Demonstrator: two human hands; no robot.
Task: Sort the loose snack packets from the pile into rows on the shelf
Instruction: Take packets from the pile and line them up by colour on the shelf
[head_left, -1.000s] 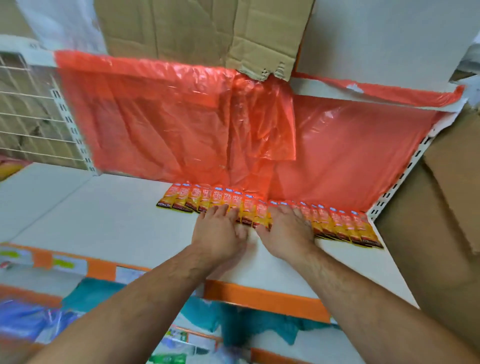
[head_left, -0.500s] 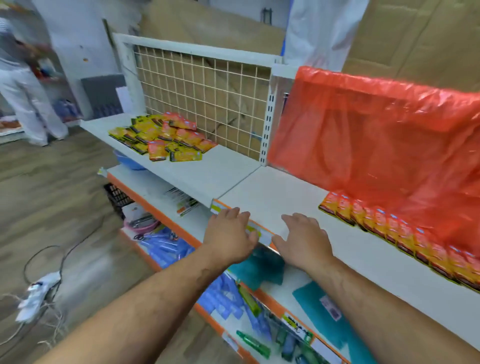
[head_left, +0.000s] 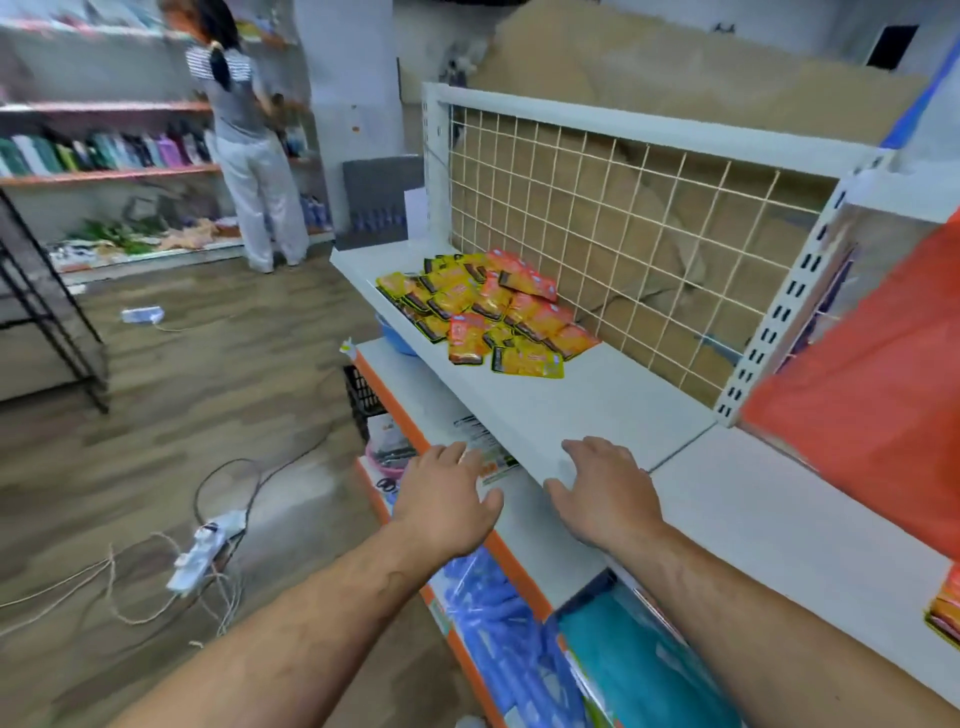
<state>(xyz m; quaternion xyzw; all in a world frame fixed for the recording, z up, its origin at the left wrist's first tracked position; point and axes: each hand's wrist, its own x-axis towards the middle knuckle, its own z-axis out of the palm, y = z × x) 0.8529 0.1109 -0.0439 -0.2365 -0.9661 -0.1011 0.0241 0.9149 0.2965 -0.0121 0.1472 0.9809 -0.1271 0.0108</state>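
pile lying heaped at 12 o'clock, glossy yellow-orange packets | left grip, right grip showing loose fingers, holding nothing

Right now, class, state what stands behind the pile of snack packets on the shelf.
A wire mesh panel stands behind the pile of snack packets, brown cardboard showing through it. The panel's foot there is covered.

Glossy plastic snack packets lie on a smooth matt white shelf backed by wire mesh.
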